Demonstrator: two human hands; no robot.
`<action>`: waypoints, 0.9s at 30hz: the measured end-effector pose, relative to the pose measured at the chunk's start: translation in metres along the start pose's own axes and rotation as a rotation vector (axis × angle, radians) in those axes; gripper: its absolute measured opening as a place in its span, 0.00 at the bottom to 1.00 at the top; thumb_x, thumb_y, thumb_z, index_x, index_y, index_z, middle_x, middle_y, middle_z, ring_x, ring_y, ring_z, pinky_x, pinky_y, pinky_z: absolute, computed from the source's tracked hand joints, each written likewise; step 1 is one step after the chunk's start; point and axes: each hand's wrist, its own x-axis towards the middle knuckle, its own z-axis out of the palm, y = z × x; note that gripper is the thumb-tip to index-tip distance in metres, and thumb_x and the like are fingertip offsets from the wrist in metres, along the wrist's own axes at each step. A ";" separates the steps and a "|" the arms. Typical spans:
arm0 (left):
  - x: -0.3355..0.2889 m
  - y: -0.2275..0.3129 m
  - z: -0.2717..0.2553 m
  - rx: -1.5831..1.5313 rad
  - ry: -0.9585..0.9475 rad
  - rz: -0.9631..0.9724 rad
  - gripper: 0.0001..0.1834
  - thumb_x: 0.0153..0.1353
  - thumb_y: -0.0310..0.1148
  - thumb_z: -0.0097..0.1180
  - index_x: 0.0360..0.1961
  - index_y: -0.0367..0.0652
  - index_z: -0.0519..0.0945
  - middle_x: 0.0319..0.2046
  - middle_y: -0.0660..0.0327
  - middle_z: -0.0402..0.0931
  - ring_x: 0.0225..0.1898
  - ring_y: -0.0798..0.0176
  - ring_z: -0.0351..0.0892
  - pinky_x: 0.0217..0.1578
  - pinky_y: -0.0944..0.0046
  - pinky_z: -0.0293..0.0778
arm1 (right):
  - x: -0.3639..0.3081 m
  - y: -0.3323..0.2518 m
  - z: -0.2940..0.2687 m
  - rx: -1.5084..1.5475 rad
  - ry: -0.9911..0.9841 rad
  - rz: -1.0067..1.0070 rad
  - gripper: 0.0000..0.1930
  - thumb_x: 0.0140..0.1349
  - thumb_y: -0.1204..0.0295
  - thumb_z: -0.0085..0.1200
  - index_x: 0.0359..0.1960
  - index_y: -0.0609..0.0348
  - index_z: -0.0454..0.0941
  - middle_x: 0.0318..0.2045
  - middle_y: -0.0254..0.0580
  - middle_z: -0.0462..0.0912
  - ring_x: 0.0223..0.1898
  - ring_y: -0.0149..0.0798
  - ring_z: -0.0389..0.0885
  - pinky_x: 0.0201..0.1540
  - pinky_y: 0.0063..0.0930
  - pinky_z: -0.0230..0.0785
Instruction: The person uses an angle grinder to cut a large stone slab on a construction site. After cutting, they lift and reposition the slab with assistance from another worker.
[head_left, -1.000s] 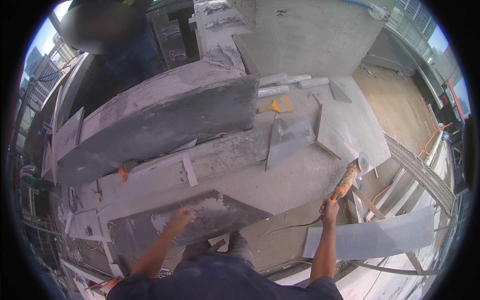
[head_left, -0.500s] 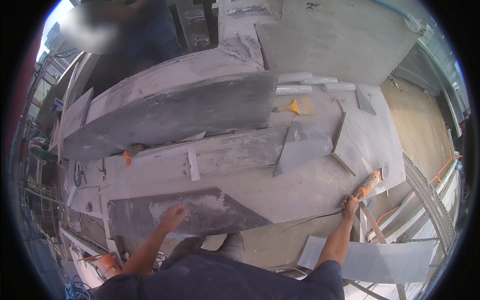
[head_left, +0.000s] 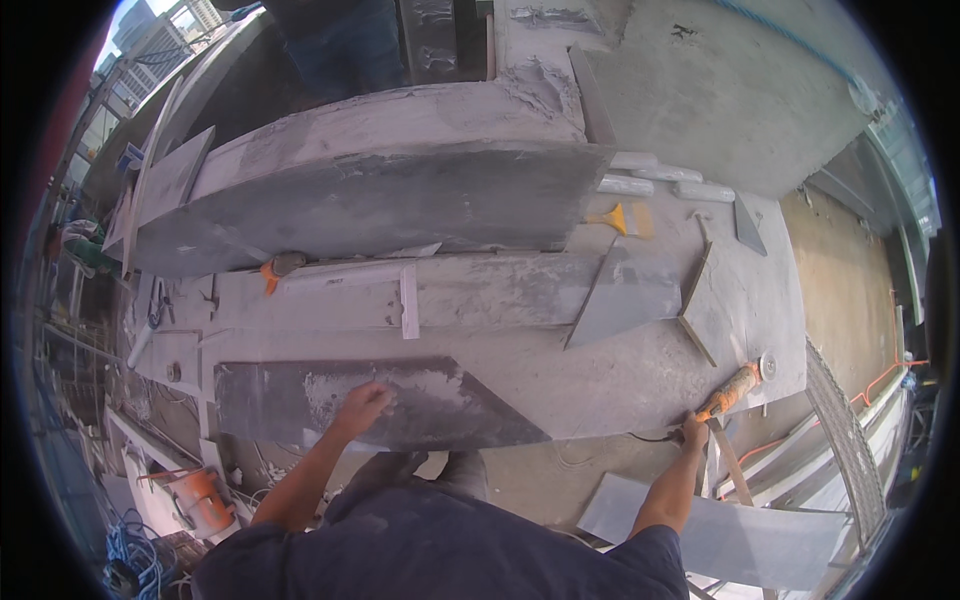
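Note:
An orange angle grinder [head_left: 732, 391] with a round disc lies at the right front corner of the dusty work table [head_left: 600, 400]. My right hand [head_left: 693, 431] is closed at the grinder's rear end, where the dark cord [head_left: 652, 438] comes out; its fingers are partly hidden. Over the dark grey stone slab [head_left: 480, 410] at the table's front edge, my left hand [head_left: 368, 402] is held with curled fingers. Whether anything is between those fingers I cannot make out. Pale dusty patches cover part of the slab, and its right end is cut at a slant.
A long dark slab [head_left: 380, 210] stands on edge along the back. Beyond my hands lie a yellow-handled brush [head_left: 615, 218], an angled grey offcut [head_left: 625, 295], white tubes [head_left: 628, 186] and another orange tool [head_left: 278, 270]. An orange bucket [head_left: 203, 502] stands lower left. A person [head_left: 340, 45] is behind the table.
The view has shifted, so the table's contents sit differently in it. My left hand has moved slightly up and right over the slab. My right hand remains at the grinder's rear end.

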 end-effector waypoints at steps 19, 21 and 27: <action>-0.090 -0.147 -0.161 -0.124 0.722 -0.126 0.12 0.71 0.32 0.64 0.51 0.38 0.88 0.40 0.55 0.89 0.41 0.60 0.89 0.44 0.59 0.85 | -0.252 -0.064 0.156 -0.362 0.197 -1.215 0.11 0.72 0.69 0.59 0.48 0.64 0.86 0.41 0.54 0.90 0.42 0.55 0.90 0.47 0.50 0.81; -0.100 -0.197 -0.210 0.079 0.958 -0.149 0.18 0.67 0.34 0.68 0.54 0.38 0.86 0.44 0.49 0.88 0.44 0.50 0.90 0.47 0.54 0.85 | -0.311 -0.064 0.206 -0.452 -0.145 -1.202 0.11 0.72 0.70 0.60 0.51 0.61 0.85 0.42 0.55 0.88 0.41 0.55 0.88 0.46 0.49 0.80; -0.131 -0.323 -0.324 0.022 1.373 -0.927 0.39 0.66 0.50 0.71 0.70 0.38 0.74 0.70 0.41 0.72 0.71 0.40 0.73 0.67 0.44 0.74 | -0.382 -0.024 0.286 -0.686 -0.228 -1.248 0.20 0.71 0.56 0.64 0.53 0.59 0.84 0.44 0.60 0.89 0.49 0.64 0.85 0.53 0.58 0.77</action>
